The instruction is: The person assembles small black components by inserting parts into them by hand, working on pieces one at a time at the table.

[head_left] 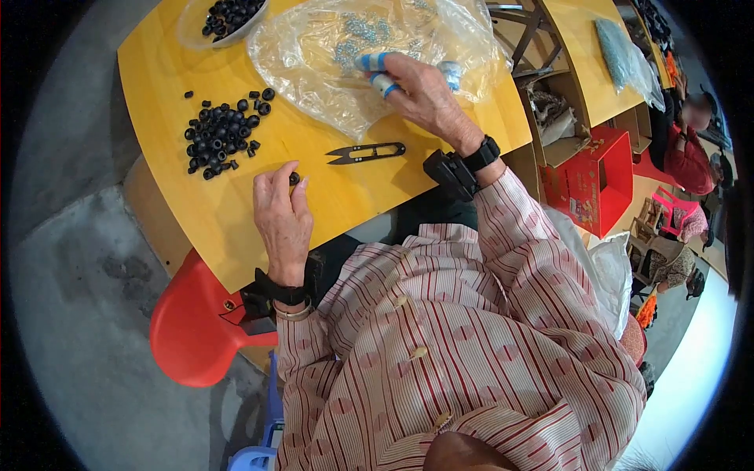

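Note:
My left hand (pixel 281 224) rests low over the yellow table, its thumb and fingertips closed around a small black plastic piece (pixel 294 178). A pile of the same kind of round, hollow black pieces (pixel 218 137) lies just beyond it. My right hand (pixel 428 94) reaches over a clear plastic bag (pixel 302 71) spread flat, on which many tiny silvery-blue metal parts (pixel 365 33) are scattered. Blue-and-white tape wraps its fingers; thumb and forefinger are apart, with nothing visible between them. Black thread snips (pixel 366 153) lie between my hands, touched by neither.
A clear tub (pixel 188 30) of black pieces stands at the table's far left. To the right are a second yellow table (pixel 585 59) with a bagged bluish bundle (pixel 616 55), and a red box (pixel 585 180). A red chair (pixel 188 330) stands at left. People sit farther right.

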Available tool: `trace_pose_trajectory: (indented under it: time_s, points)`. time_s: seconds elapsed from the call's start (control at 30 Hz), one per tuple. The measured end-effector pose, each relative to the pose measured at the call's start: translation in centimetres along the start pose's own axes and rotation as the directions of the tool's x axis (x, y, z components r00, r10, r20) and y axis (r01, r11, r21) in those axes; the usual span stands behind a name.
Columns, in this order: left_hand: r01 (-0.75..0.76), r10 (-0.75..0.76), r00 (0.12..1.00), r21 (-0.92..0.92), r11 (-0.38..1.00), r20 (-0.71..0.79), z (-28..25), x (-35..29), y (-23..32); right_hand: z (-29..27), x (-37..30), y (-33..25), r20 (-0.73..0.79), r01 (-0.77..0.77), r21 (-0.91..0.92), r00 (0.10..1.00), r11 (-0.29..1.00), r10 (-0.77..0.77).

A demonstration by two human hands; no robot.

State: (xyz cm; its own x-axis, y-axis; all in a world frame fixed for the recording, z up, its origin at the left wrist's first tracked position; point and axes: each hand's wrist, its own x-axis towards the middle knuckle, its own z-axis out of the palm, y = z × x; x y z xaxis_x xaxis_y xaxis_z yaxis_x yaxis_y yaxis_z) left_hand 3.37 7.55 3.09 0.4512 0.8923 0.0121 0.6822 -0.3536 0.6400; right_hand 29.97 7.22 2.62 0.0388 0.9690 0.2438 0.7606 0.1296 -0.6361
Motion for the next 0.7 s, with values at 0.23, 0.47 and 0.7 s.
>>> trace_pose_trajectory:
  time_s: [0.23, 0.47, 0.7]
  points:
    - [-0.06, 0.062, 0.998, 0.058, 0.996, -0.027, 0.1, 0.1, -0.3, -0.5, 0.1, 0.6, 0.021, -0.131, -0.091, 0.991, 0.987, 0.134]
    - [-0.076, 0.078, 0.996, 0.057, 0.995, -0.032, 0.2, 0.0, -0.4, -0.3, 0.2, 0.6, -0.047, -0.057, -0.043, 0.997, 0.997, 0.055]
    - [-0.082, 0.084, 0.996, 0.066, 0.994, -0.032, 0.1, 0.0, -0.3, 0.2, 1.4, -0.5, 0.006, -0.026, -0.224, 1.0, 0.974, 0.028]
